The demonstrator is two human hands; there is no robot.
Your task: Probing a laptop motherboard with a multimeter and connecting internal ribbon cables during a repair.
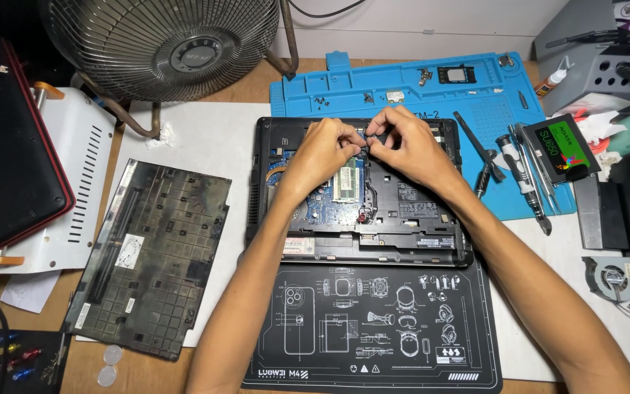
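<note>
An opened black laptop [417, 241] lies bottom up on a black work mat [373, 328], its circuit board and a memory module [347, 182] exposed. Both my hands are over its upper middle. My left hand [322, 149] and my right hand [410, 146] meet fingertip to fingertip, pinching a small dark part [364, 138] between them. What exactly the part is stays hidden by the fingers.
The removed laptop bottom cover [147, 255] lies to the left. A blue repair mat [417, 91] behind holds screws, screwdrivers [523, 179] and tweezers. A green and black drive box [563, 146] sits right, a small cooling fan [610, 277] lower right. A metal fan [169, 40] stands at back left.
</note>
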